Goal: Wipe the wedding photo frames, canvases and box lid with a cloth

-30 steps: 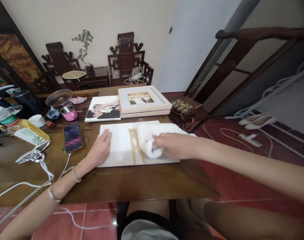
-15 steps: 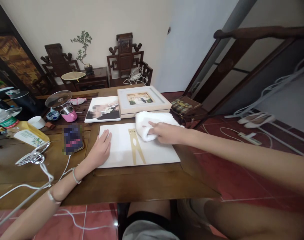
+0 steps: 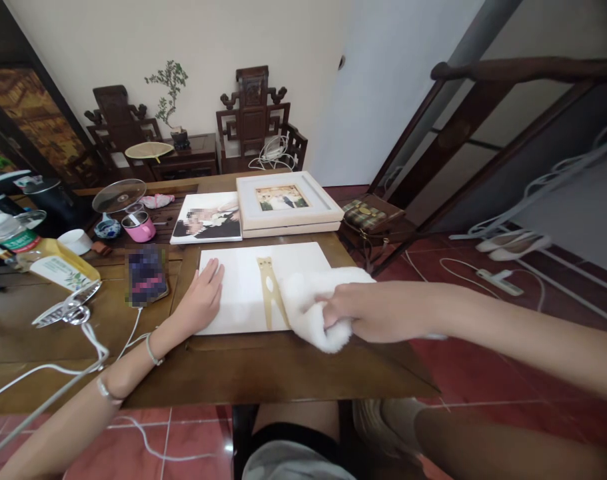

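A white rectangular board [image 3: 238,293] with a tan, cat-headed long-legged shape [image 3: 269,287] on it lies flat near the table's front edge. My left hand [image 3: 206,297] rests on the board's left end, fingers stretched out flat. In my right hand [image 3: 358,310] is a fluffy white towel [image 3: 316,287], bunched up with the fingers pressed into its fold. The towel covers the board's right part and hangs over its front right corner. My right fingertips are partly hidden in the cloth.
Behind the board sit a photo panel [image 3: 208,223] and a boxed picture frame [image 3: 290,207]. To the left are a phone [image 3: 147,277] on a cable, a silver claw clip [image 3: 70,310], an oil bottle [image 3: 58,260] and a pink mug [image 3: 139,227]. A wooden chair [image 3: 463,127] stands at right.
My right hand has moved the towel from the board's back right area toward me, down to its front right corner. My left hand stays where it was.
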{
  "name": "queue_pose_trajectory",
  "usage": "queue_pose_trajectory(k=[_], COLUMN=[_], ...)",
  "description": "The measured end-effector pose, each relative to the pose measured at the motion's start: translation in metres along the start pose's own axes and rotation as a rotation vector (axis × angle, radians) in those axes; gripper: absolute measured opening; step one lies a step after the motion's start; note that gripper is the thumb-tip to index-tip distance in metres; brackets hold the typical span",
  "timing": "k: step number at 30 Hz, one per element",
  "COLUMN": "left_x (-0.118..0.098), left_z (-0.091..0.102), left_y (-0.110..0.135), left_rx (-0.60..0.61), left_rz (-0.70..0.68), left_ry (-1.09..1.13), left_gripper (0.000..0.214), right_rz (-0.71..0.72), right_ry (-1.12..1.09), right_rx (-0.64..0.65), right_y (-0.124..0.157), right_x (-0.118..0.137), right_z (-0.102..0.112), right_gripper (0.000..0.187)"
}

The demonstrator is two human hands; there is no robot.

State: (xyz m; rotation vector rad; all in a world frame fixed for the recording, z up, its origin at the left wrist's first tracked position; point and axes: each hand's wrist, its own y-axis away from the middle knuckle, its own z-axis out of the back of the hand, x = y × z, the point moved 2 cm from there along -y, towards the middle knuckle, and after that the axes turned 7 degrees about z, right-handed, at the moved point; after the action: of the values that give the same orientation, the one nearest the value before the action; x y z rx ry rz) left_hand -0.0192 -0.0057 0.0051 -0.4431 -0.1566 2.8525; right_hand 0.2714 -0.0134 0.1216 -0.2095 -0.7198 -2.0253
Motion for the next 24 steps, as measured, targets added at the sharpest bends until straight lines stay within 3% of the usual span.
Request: queue_pose_trajectory(k=[10, 13, 19, 24], left_x=[-0.004, -0.004, -0.004, 0.0], left_z=[-0.002, -0.004, -0.004, -0.002], left_y=[-0.002, -0.003, -0.003, 0.0], left_rx=[0.002, -0.008, -0.002, -0.013], left_rz=[-0.004, -0.019, -0.024, -0.023], left_ry=[-0.013, -0.009, -0.008, -0.007], left_gripper=[0.047, 0.047, 0.048, 0.048], right_rz=[-0.048, -0.066, -0.073, -0.066], right_ry=[0.039, 0.074, 0.105, 0.06], right_rx=[-0.192, -0.225, -0.277, -0.13], right_y=[-0.029, -0.037, -0.039, -0.025], right_x=[-0.084, -0.1, -0.091, -0.054], right_z=[0.02, 0.022, 0.015, 0.012], right_gripper=[0.053, 0.049, 0.049, 0.049])
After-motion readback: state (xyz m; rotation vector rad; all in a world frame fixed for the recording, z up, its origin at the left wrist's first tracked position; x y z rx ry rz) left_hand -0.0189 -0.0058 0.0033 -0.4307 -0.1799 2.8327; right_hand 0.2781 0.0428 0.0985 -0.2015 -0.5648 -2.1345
